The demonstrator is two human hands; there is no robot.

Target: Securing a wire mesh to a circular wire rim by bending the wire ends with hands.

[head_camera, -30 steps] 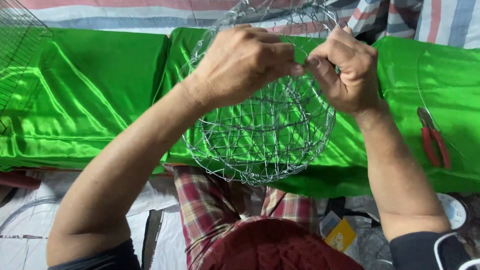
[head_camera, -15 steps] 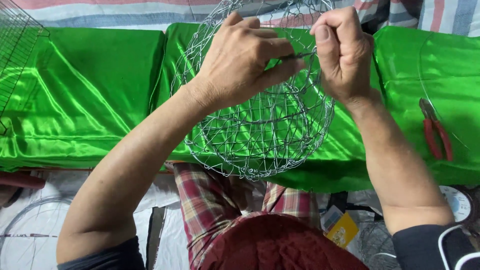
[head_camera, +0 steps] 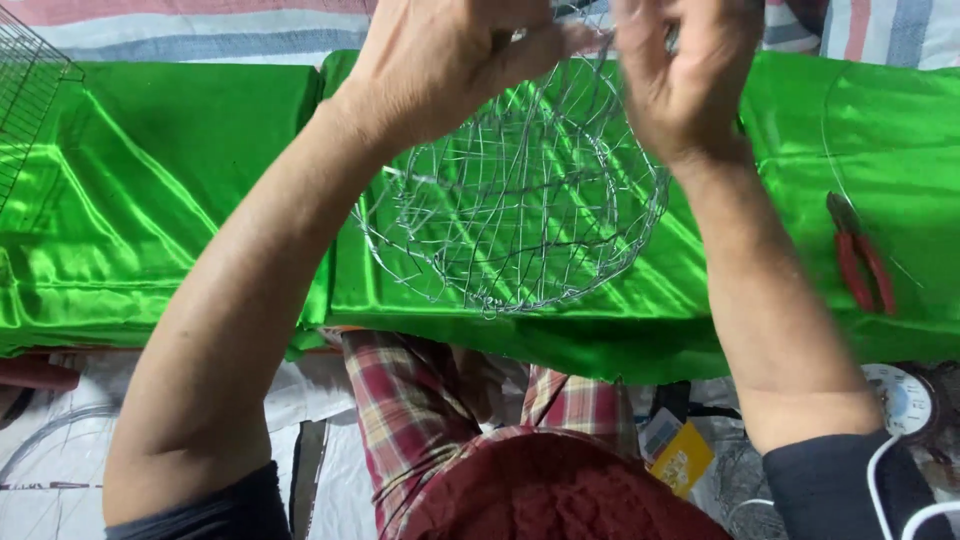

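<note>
Both hands are raised at the far edge of the view, working the top of a round wire-mesh ball [head_camera: 520,210] that hangs between them above the green satin cloth [head_camera: 150,200]. The left hand [head_camera: 455,55] is curled closed, its fingers and thumb pinched on the upper wires of the ball. The right hand [head_camera: 690,70] is just to its right, also bent in and gripping the same upper part of the frame; its fingertips are blurred, so exactly which wire they pinch cannot be told. The two hands sit very near each other, almost touching at the fingertips.

The wire-mesh ball is a loose cage of thin silver wire, rounded at the bottom, its lower curve reaching down close to the near edge of the cloth. The cloth is shiny and creased, spread across the whole width of the view, and appears to be in two pieces that meet under the left forearm.

On the cloth at the right, well apart from the ball, lie red-handled pliers [head_camera: 858,255], handles pointing near. At the far left corner a wire grid rack [head_camera: 30,90] rests partly on the cloth. Beyond the cloth runs a striped fabric [head_camera: 200,25]. Below the near edge of the cloth, a plaid-clad leg [head_camera: 420,400] and a dark red knitted cap [head_camera: 560,495] show, with a small yellow box [head_camera: 682,458] just right of them.
</note>
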